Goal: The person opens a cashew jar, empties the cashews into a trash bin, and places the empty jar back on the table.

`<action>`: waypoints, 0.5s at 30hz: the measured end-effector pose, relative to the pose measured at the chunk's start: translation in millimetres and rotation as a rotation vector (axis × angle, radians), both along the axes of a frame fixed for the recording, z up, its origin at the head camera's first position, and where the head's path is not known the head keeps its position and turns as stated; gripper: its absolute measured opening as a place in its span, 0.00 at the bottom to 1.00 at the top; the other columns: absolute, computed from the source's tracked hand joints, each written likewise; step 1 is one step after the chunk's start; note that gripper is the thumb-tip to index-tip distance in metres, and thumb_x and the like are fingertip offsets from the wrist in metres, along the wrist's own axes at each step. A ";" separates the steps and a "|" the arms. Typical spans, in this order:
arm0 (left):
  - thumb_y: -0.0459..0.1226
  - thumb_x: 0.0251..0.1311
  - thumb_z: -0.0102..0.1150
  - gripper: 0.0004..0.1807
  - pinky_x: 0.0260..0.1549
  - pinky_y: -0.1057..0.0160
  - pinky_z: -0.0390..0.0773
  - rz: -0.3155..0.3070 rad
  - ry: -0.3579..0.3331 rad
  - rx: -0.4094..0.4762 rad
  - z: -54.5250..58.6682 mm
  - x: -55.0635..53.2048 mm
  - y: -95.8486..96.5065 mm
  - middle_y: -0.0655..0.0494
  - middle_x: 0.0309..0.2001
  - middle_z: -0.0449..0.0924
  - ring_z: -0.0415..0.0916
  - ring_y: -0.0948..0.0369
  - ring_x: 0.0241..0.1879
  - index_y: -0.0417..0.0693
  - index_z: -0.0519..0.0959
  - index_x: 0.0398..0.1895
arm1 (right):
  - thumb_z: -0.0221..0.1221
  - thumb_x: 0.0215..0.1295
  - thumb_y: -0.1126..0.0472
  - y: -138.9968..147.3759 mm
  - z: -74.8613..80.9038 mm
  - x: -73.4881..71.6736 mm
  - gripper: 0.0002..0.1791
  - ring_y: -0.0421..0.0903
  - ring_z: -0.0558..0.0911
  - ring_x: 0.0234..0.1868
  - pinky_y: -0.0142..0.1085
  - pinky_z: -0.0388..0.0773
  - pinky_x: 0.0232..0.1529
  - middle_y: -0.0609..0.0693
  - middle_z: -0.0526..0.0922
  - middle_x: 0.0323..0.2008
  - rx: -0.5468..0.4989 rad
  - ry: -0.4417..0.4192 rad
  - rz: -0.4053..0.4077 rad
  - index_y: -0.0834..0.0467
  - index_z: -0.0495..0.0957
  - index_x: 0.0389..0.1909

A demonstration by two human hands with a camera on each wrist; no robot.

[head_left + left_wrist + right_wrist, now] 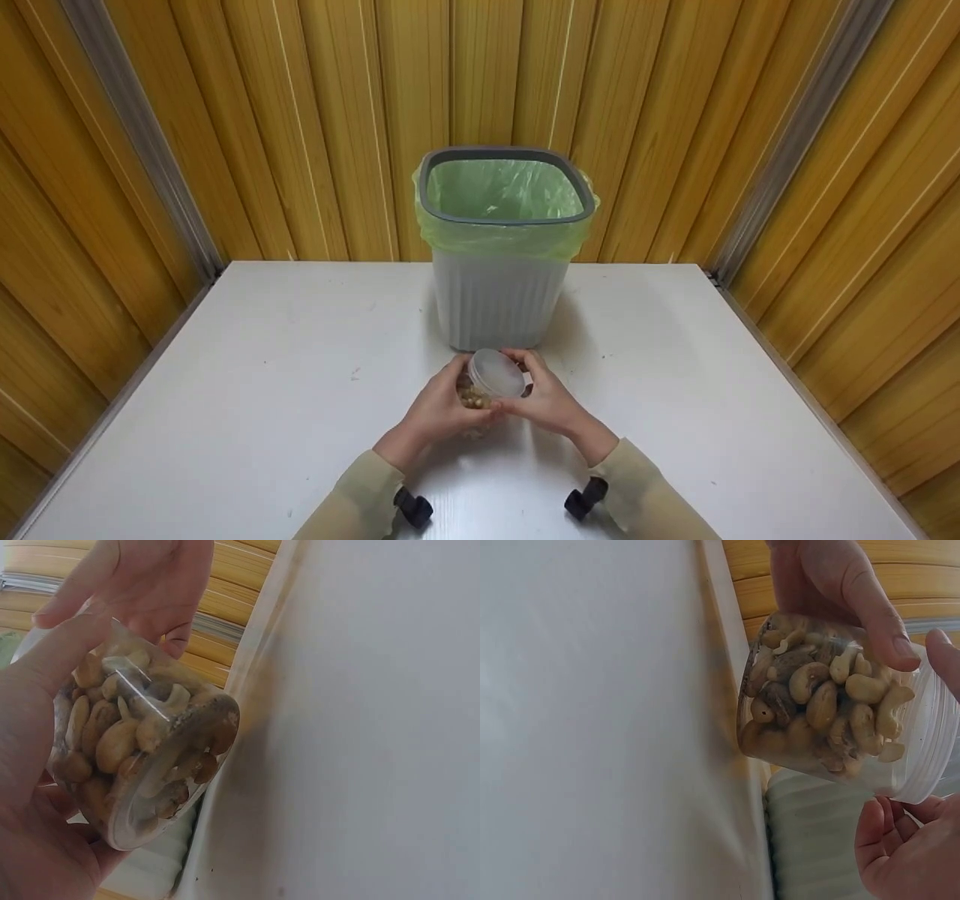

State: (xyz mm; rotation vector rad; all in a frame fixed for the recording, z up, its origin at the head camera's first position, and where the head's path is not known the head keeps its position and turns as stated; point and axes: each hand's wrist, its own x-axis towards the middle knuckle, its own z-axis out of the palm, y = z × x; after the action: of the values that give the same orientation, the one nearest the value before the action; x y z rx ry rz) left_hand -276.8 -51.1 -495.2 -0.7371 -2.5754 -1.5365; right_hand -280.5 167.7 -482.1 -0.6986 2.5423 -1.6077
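A clear plastic jar (pixel 825 697) of nuts, many of them cashews (pixel 821 705), is held tilted between both hands. My left hand (pixel 442 405) grips the jar's body, its thumb along one side and its fingers round the other, as the left wrist view shows. My right hand (pixel 544 397) holds the translucent screw lid (pixel 499 373), with the thumb at one edge and the fingers at the opposite edge. The lid sits on the jar's mouth. In the right wrist view the jar's base hangs over the white table (pixel 592 720).
Just beyond the hands stands a pale ribbed trash bin (pixel 499 300) with a dark grey rim ring (pixel 506 221). A green plastic bag (pixel 502 240) lines it and folds over its outside. Wood-patterned panels (pixel 337 112) wall the table's back and sides.
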 end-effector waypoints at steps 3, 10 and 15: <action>0.48 0.50 0.80 0.45 0.57 0.51 0.79 0.000 -0.006 0.007 0.2 0.0 0.0 0.50 0.59 0.80 0.79 0.55 0.56 0.46 0.69 0.69 | 0.75 0.58 0.53 0.5 -0.3 -0.5 0.46 0.54 0.70 0.58 0.36 0.73 0.49 0.61 0.68 0.65 -0.012 -0.014 0.002 0.62 0.64 0.73; 0.48 0.48 0.81 0.45 0.56 0.52 0.79 -0.004 -0.026 0.011 0.9 0.5 -0.6 0.50 0.58 0.80 0.79 0.55 0.55 0.45 0.69 0.68 | 0.75 0.58 0.51 2.3 0.5 -0.2 0.47 0.52 0.72 0.57 0.38 0.75 0.52 0.61 0.67 0.67 -0.023 -0.042 0.015 0.60 0.63 0.74; 0.50 0.47 0.82 0.46 0.56 0.52 0.78 0.003 -0.015 0.001 0.7 0.7 -0.5 0.51 0.58 0.80 0.79 0.56 0.55 0.47 0.70 0.68 | 0.74 0.59 0.53 3.3 0.6 0.3 0.47 0.54 0.74 0.58 0.41 0.77 0.54 0.63 0.65 0.71 -0.030 -0.054 0.032 0.60 0.62 0.75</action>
State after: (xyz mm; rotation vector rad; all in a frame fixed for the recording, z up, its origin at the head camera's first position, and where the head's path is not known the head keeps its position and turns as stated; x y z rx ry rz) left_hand -276.1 -51.7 -494.5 -0.7241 -2.5853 -1.5484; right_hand -280.1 171.0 -481.5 -0.6851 2.4623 -1.6349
